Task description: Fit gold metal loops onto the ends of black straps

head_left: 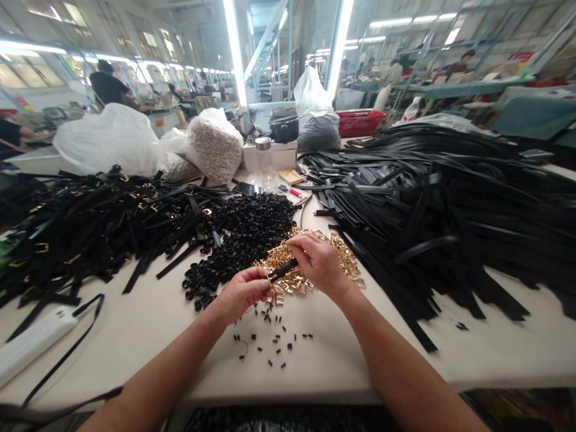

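Note:
Between my two hands a short black strap (284, 269) is stretched, over a pile of gold buckles (346, 255). My left hand (245, 294) pinches its left end, where a gold buckle (270, 279) shows at the fingertips. Closed around the strap's other end, my right hand (318, 263) is partly over the gold pile. Behind and left of my hands lies a heap of small black loops (245, 231). Small black bits (290, 346) are scattered on the pale table (328, 366) in front.
Black straps with gold buckles (112, 219) are heaped at left, long black straps (418, 198) at right. Plastic bags (216, 144), a clear jar (263, 159) and a red basket (360, 123) stand behind. A white power strip (36, 342) lies front left. People work farther back.

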Action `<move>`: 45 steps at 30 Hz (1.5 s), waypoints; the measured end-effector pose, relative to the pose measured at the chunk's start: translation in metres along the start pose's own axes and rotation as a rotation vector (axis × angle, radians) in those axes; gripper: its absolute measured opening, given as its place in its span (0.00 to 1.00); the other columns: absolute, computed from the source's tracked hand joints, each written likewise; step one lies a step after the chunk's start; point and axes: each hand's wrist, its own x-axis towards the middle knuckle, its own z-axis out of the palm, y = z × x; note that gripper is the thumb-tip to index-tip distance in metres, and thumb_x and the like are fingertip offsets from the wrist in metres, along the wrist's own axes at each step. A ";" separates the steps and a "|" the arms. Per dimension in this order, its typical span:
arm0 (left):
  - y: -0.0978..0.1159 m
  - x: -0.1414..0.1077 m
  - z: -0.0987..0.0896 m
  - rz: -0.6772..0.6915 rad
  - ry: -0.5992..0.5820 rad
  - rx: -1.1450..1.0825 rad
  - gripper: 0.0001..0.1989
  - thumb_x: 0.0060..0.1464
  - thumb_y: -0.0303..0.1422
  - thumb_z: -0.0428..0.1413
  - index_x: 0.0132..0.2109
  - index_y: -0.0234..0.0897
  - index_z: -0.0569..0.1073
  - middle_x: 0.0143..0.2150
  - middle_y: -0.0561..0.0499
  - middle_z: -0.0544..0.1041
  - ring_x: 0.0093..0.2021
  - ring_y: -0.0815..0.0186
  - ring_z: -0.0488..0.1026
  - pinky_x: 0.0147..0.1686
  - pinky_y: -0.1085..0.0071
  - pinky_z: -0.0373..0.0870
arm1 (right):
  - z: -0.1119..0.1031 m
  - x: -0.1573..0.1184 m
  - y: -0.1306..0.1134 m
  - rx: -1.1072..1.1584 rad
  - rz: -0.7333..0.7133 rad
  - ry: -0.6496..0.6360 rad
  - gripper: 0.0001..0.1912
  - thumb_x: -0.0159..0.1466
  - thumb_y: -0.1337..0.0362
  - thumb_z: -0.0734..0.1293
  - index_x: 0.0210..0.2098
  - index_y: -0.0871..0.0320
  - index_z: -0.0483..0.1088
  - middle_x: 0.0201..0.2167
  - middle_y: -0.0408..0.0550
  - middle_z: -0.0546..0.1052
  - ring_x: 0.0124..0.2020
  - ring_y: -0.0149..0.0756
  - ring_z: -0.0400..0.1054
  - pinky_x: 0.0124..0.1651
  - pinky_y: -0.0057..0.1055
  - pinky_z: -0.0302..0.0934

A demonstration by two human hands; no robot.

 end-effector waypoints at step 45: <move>0.001 0.003 0.005 0.202 0.108 -0.132 0.13 0.40 0.31 0.69 0.33 0.33 0.74 0.30 0.53 0.76 0.29 0.73 0.73 0.32 0.77 0.71 | 0.037 -0.017 -0.023 0.479 0.350 -0.253 0.08 0.64 0.60 0.65 0.37 0.57 0.71 0.29 0.43 0.75 0.29 0.31 0.68 0.32 0.27 0.62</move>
